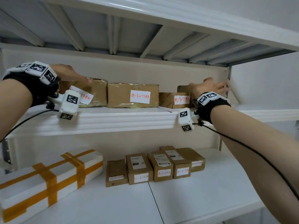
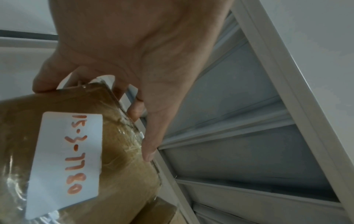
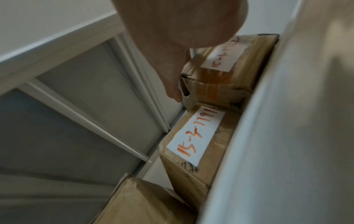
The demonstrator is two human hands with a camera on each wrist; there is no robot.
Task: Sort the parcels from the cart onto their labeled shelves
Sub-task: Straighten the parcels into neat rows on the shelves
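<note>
Cardboard under clear tape met my left hand [image 1: 71,73], fingers [image 2: 151,145] curled over the 15-3-7780 parcel [image 1: 95,92] on the upper shelf [image 1: 123,118]: stiff, slick (probably light), best gripped at its edges. My right hand [image 1: 208,88] lay open atop the end parcel [image 3: 220,78].

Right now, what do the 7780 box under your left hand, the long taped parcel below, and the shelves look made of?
7780 box: brown cardboard wrapped in glossy clear tape; it glints and wrinkles.
Long parcel: white, matte, thick-walled, probably foam, bound with orange-brown tape.
Shelves: smooth, glossy white, with folded ribs underneath, likely painted metal.
Left hand rests on the box.
</note>
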